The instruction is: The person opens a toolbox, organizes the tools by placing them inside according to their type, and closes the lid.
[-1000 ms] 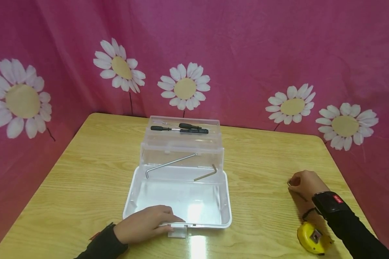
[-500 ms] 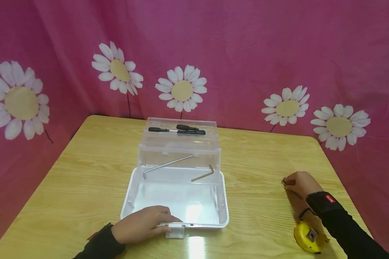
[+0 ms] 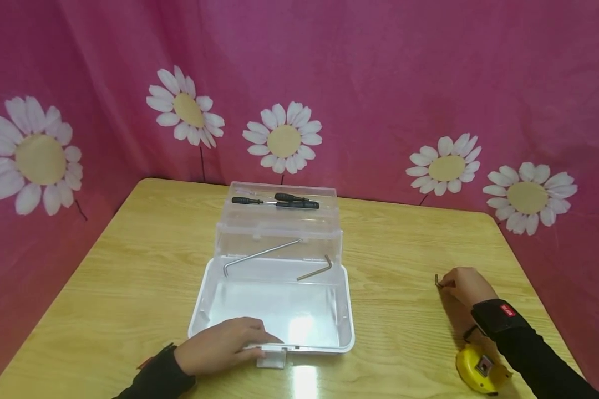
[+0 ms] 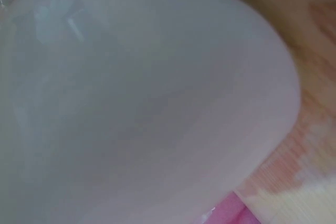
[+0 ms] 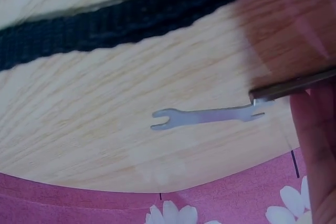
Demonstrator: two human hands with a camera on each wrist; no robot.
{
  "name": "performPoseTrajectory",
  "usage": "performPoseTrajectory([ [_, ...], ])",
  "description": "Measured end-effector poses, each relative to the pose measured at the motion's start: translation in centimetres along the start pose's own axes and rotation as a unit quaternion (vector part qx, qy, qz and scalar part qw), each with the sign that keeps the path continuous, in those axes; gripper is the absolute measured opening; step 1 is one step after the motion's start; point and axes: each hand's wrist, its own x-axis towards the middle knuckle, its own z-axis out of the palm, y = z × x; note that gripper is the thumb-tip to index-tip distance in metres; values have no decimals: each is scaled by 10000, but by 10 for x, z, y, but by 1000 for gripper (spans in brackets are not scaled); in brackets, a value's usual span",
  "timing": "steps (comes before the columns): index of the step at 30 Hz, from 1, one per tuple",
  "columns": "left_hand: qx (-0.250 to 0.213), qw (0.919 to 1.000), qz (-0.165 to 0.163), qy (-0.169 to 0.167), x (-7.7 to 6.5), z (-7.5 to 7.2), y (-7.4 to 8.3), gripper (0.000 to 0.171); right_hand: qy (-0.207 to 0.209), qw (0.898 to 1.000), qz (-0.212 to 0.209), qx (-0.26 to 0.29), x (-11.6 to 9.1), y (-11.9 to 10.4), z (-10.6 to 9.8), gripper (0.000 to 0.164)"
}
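Observation:
My left hand (image 3: pixel 224 344) grips the front rim of an open toolbox (image 3: pixel 348 310) beside its clear latch (image 3: pixel 272 359), thumb outside and fingers over the edge. The left wrist view is filled by the box's white wall (image 4: pixel 157 98). Over at the right of the table, my right hand (image 3: pixel 466 285) pinches an L-shaped hex key (image 3: pixel 436 281), whose short bent end sticks out past the fingertips. Its dark shaft (image 5: pixel 294 85) shows close up in the right wrist view. A flat double-ended open wrench (image 5: pixel 210 116) lies on the wood near that hand.
A yellow tape measure (image 3: pixel 471 368) with a black strap (image 5: pixel 105 30) lies beside the right forearm. Two hex keys, one long (image 3: pixel 264 255) and one short (image 3: pixel 315 269), rest in the box's lower tray. Black-handled screwdrivers (image 3: pixel 289 198) lie in the upper tray. Behind hangs a pink flowered curtain (image 3: pixel 359 83).
My right hand has shifted slightly left with the hex key, and more of the key's bent end now shows. The left hand keeps its hold on the toolbox rim.

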Motion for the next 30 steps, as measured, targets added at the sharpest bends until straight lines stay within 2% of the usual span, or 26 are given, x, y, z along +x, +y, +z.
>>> performPoseTrajectory([
  [5, 9, 9999, 112, 61, -1, 2, 0, 30, -120, 9998, -133, 6, 1, -1, 1, 10],
  [8, 27, 9998, 155, 106, -1, 4, 1, 30, -179, 9997, -193, 3, 2, -1, 0, 16],
  [11, 11, 9999, 92, 108, 0, 5, 1, 29, -171, 9997, -200, -20, 2, -1, -2, 22],
  [20, 78, 9999, -64, 85, 0, 2, 0, 30, -296, 9991, -292, 106, 13, 0, -9, 17],
  [25, 113, 9999, -94, 7, 1, 2, 1, 33, -92, 9994, -309, 109, 24, -5, -35, 11],
  [30, 144, 9996, -243, -57, -1, 1, -1, 34, 534, 9966, -596, -184, 48, -23, -85, 8],
])
